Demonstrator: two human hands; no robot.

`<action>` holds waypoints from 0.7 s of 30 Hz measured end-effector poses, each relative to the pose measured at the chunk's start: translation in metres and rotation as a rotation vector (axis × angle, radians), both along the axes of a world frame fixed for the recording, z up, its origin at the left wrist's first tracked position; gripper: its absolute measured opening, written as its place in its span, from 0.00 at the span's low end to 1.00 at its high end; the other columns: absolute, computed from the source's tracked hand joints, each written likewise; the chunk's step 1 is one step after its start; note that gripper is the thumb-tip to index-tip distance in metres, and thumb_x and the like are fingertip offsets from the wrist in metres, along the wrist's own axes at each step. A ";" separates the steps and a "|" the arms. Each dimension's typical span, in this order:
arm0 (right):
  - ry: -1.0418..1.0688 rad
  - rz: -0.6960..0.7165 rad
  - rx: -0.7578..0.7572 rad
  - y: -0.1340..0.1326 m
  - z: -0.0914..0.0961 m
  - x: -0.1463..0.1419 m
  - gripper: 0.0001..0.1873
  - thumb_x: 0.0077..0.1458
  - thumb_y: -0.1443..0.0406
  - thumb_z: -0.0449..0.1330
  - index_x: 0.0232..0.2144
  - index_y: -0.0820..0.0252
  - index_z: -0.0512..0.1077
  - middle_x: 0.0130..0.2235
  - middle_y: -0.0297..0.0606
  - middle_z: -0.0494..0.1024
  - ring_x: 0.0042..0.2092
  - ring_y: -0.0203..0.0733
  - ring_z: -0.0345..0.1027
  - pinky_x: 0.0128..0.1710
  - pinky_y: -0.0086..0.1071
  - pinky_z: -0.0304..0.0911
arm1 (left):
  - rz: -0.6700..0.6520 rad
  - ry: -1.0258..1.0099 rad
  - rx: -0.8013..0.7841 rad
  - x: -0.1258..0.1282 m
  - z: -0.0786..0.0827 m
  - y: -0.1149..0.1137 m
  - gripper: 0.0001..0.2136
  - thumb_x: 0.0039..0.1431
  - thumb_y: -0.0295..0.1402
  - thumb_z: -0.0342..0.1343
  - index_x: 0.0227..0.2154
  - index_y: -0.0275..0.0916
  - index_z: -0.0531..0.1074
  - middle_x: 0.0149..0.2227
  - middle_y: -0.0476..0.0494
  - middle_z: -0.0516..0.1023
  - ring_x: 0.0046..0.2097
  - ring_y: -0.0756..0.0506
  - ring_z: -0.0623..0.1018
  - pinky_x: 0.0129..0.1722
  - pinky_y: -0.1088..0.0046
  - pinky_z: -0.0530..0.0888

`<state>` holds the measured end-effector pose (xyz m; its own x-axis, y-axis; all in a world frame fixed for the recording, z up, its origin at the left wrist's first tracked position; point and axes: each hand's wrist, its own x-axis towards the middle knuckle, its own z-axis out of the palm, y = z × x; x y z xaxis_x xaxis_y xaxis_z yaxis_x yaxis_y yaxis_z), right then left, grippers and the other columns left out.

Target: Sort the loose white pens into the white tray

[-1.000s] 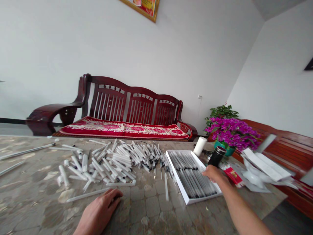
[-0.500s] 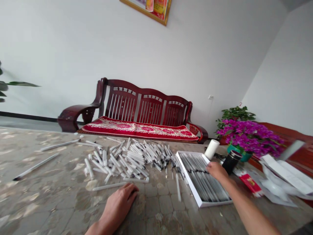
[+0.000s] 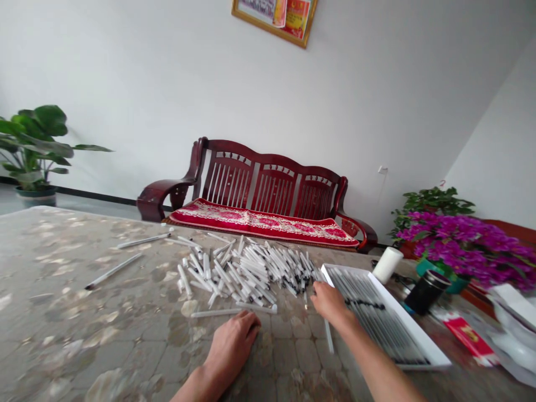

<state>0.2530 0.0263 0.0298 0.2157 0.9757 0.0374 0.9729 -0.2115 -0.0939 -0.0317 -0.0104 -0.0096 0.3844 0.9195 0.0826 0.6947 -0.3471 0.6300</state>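
Note:
My left hand [image 3: 235, 346] rests on the table with its fingers curled in, just below a loose pen [image 3: 215, 313]. A heap of whitish, see-through pen pieces [image 3: 247, 271], some with black ends, spreads out beyond it. My right hand [image 3: 330, 302] reaches to the heap's right edge, beside the left wall of a white box [image 3: 435, 365]. Its fingers are bent together, and what lies between them is hidden. Rows of slim clear pens [image 3: 383, 326] with dark tips fill the box. Another pen [image 3: 329, 336] lies under my right wrist.
Two pens [image 3: 113, 271] lie apart on the patterned table [image 3: 104, 329]. To the right stand a white roll [image 3: 387, 264], a black cup [image 3: 426, 291], a red packet [image 3: 471, 338] and purple flowers [image 3: 464, 240]. A wooden bench [image 3: 276, 181] stands behind the table.
My right hand has moved left from the box's far right side to the gap between box and heap. My left hand stays on the table. The view has turned slightly left.

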 end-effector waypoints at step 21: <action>1.237 0.144 0.082 -0.033 0.015 -0.075 0.18 0.43 0.58 0.62 0.38 0.59 0.70 0.23 0.26 0.69 0.21 0.33 0.64 0.15 0.22 0.57 | -0.055 -0.748 -0.378 0.026 -0.004 -0.007 0.18 0.54 0.47 0.55 0.34 0.37 0.79 0.25 0.46 0.78 0.23 0.48 0.73 0.22 0.75 0.64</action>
<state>0.1779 -0.0070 0.0448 0.0410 0.9978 -0.0526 0.2362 -0.0608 -0.9698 -0.0055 -0.0176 -0.0135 0.3957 0.9181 0.0237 0.0358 -0.0412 0.9985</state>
